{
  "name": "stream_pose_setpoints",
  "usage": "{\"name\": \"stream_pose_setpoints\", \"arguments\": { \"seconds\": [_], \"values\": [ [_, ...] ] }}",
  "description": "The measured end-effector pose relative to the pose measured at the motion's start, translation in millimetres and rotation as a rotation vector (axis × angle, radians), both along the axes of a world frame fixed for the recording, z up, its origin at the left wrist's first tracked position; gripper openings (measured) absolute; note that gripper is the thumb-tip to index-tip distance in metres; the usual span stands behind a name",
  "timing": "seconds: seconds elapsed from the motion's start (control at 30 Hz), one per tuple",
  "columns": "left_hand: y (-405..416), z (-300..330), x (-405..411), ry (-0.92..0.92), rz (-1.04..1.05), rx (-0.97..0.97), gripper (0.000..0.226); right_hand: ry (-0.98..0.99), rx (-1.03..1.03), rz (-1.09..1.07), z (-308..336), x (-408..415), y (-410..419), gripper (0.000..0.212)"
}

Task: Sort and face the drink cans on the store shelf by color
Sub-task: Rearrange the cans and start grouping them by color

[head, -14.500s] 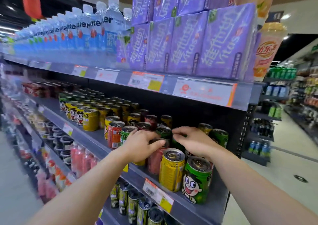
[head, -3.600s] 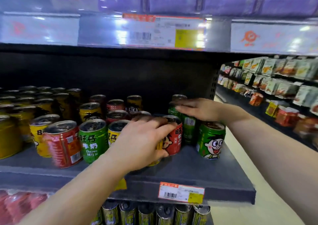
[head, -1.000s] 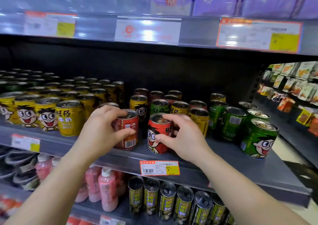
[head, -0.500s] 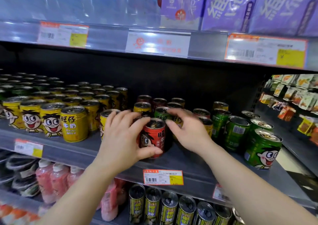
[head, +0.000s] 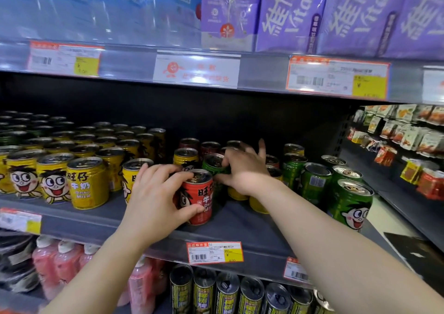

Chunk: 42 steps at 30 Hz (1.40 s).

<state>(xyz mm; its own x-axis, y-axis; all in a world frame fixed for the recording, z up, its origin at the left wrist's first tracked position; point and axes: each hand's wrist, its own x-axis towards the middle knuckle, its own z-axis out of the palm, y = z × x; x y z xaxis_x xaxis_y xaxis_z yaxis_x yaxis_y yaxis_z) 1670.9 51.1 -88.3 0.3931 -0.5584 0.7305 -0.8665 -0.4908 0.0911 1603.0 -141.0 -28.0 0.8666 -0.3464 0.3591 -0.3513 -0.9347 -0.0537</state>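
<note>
My left hand (head: 158,193) is wrapped around a red can (head: 200,198) that stands near the front edge of the grey shelf (head: 96,220), cartoon face outward. Just behind it, my right hand (head: 245,169) grips a green can (head: 213,163) by its top rim. A block of yellow cans (head: 83,184) fills the shelf's left part. Green cans (head: 349,205) stand in a row at the right. Dark red cans (head: 209,149) and a few yellow ones are mixed in the middle at the back, partly hidden by my hands.
An upper shelf (head: 262,73) with price tags hangs low over the cans, carrying purple cartons (head: 288,13) and blue bottle packs. Below are pink bottles (head: 67,263) and black-and-yellow cans (head: 225,292). An aisle with snack racks (head: 408,145) opens to the right.
My left hand has closed around the red can at the shelf front. My right hand has moved back from it and taken the top of a green can behind.
</note>
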Motion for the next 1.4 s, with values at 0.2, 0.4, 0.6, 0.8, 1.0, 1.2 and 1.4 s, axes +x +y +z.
{"name": "stream_pose_setpoints", "arguments": {
  "seconds": [0.2, 0.4, 0.6, 0.8, 1.0, 1.2, 1.4],
  "values": [
    [-1, 0, 0, 0.018, -0.001, 0.001, 0.071, -0.024, 0.005, 0.031, 1, 4, 1, 0.032],
    [0, 1, 1, 0.02, -0.015, -0.005, 0.072, -0.195, 0.177, 0.077, 13, -5, -5, 0.019],
    [1, 0, -1, 0.03, -0.022, -0.003, 0.072, 0.034, 0.165, 0.164, 24, -17, -2, 0.078],
    [0, -2, 2, 0.019, -0.039, -0.008, 0.07, 0.26, 0.091, 0.218, 6, 14, 7, 0.095],
    [1, -2, 3, 0.008, -0.05, -0.012, 0.07, 0.239, -0.011, 0.155, 11, 5, 2, 0.089],
    [1, -3, 5, -0.007, -0.044, -0.008, 0.071, 0.235, -0.179, 0.245, 18, -60, 4, 0.088],
    [-15, -3, -3, -0.007, -0.02, 0.0, 0.073, 0.159, -0.112, 0.08, 4, -136, 6, 0.092]
  ]
}}
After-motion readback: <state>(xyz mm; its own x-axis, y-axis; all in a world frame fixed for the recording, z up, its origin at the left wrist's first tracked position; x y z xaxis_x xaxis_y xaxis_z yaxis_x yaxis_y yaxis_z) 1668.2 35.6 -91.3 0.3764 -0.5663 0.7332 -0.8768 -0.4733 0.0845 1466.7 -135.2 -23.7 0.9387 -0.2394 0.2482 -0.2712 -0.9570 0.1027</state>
